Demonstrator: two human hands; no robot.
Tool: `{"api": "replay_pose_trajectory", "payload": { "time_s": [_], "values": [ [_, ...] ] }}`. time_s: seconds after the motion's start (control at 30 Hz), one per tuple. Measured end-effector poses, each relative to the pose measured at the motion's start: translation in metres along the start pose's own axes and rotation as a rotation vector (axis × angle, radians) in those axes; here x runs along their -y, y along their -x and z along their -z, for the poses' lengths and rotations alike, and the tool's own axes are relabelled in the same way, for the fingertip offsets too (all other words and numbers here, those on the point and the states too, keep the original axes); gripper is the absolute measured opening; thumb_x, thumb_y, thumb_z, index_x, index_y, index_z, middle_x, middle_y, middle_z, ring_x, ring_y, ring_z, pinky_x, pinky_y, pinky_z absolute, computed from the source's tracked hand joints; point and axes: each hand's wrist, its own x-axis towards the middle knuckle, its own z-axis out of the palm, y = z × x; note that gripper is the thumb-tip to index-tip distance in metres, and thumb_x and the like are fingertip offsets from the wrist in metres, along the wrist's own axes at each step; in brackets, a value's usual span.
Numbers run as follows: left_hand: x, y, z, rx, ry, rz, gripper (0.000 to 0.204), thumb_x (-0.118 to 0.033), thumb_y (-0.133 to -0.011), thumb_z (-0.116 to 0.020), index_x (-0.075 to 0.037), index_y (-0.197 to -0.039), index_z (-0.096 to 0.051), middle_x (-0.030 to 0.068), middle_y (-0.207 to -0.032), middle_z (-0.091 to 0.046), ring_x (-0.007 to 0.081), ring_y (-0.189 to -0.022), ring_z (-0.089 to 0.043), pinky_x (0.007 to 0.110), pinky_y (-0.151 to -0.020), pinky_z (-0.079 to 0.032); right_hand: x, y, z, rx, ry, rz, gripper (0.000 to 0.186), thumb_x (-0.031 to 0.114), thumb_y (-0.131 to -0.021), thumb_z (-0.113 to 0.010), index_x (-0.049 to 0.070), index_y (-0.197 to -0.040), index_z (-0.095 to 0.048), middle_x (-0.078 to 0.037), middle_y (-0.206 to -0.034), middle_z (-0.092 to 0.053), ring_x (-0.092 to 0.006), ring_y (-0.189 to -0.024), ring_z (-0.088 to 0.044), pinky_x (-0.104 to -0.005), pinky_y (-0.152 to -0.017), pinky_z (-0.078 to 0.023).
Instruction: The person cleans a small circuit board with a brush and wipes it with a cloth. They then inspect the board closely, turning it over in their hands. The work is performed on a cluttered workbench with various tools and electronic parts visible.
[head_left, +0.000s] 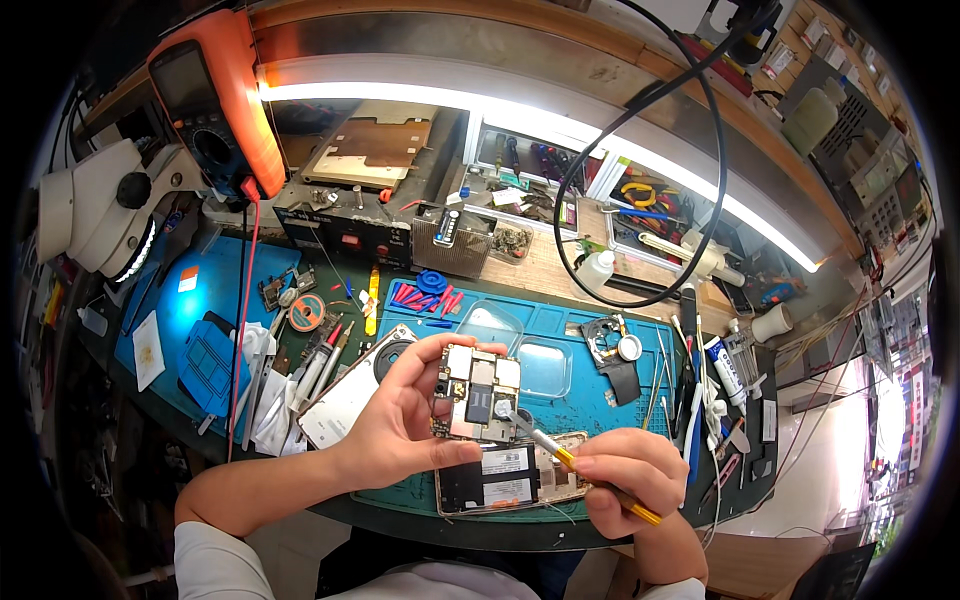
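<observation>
My left hand grips a small phone circuit board by its edges, face up, fingers behind it and thumb at the lower edge. My right hand is closed on a slim yellow-handled tool with a silver shaft, like a small brush, whose pale tip is at the lower right of the board; whether it touches is unclear. Below both hands lies an open phone housing with a black battery. A white device panel with a round dark part lies left of the board, partly behind my left hand.
A blue mat holds clear trays and small parts. Tweezers and tools line the right, more tools the left. A microscope, orange multimeter and looped black cable stand or hang around the bench.
</observation>
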Motion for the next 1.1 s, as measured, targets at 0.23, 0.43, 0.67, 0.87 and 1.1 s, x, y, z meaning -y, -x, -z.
{"api": "replay_pose_trajectory", "payload": {
  "time_s": [0.23, 0.43, 0.67, 0.87, 1.1],
  "values": [
    [0.0, 0.0, 0.0, 0.004, 0.01, 0.0, 0.097, -0.01, -0.078, -0.088, -0.009, -0.151, -0.024, 0.0165, -0.155, -0.037, 0.0203, -0.134, -0.049, 0.035, -0.108, -0.048, 0.0, 0.001, 0.0, 0.0, -0.009, 0.005, 0.019, 0.009, -0.084, -0.071, 0.005, -0.102, -0.074, -0.011, -0.09, -0.075, -0.0234, -0.073, -0.073, -0.0309, -0.063, -0.058],
    [0.002, 0.0, 0.001, 0.013, -0.01, -0.016, 0.097, -0.007, -0.078, -0.087, -0.009, -0.151, -0.024, 0.0166, -0.155, -0.037, 0.0205, -0.135, -0.049, 0.035, -0.107, -0.049, 0.001, 0.0, -0.001, -0.014, 0.011, -0.004, 0.018, 0.009, -0.084, -0.071, 0.005, -0.101, -0.074, -0.012, -0.088, -0.074, -0.0231, -0.071, -0.072, -0.0305, -0.062, -0.058],
    [0.001, 0.0, 0.0, 0.051, -0.01, -0.01, 0.092, -0.001, -0.08, -0.083, -0.009, -0.15, -0.024, 0.0162, -0.155, -0.036, 0.0214, -0.138, -0.045, 0.037, -0.109, -0.046, -0.002, 0.007, -0.001, -0.163, -0.173, -0.123, 0.02, 0.015, -0.094, -0.066, -0.003, -0.1, -0.07, -0.017, -0.085, -0.073, -0.0223, -0.072, -0.072, -0.0293, -0.062, -0.057],
    [0.003, 0.001, 0.0, 0.076, -0.009, -0.025, 0.089, 0.003, -0.082, -0.08, -0.008, -0.15, -0.024, 0.0156, -0.155, -0.035, 0.0217, -0.139, -0.043, 0.039, -0.112, -0.043, -0.008, 0.008, -0.003, -0.272, -0.392, -0.26, 0.031, 0.023, -0.103, -0.057, -0.006, -0.107, -0.067, -0.018, -0.089, -0.071, -0.023, -0.074, -0.072, -0.0314, -0.067, -0.057],
    [0.006, -0.001, 0.001, 0.048, -0.044, -0.025, 0.095, 0.0, -0.078, -0.084, -0.01, -0.15, -0.023, 0.0198, -0.157, -0.033, 0.0224, -0.136, -0.047, 0.035, -0.103, -0.053, -0.013, 0.011, -0.005, -0.37, -0.748, -0.48, 0.039, 0.027, -0.108, -0.047, -0.007, -0.108, -0.066, -0.015, -0.083, -0.067, -0.0227, -0.07, -0.068, -0.0307, -0.061, -0.054]
  ]
}}
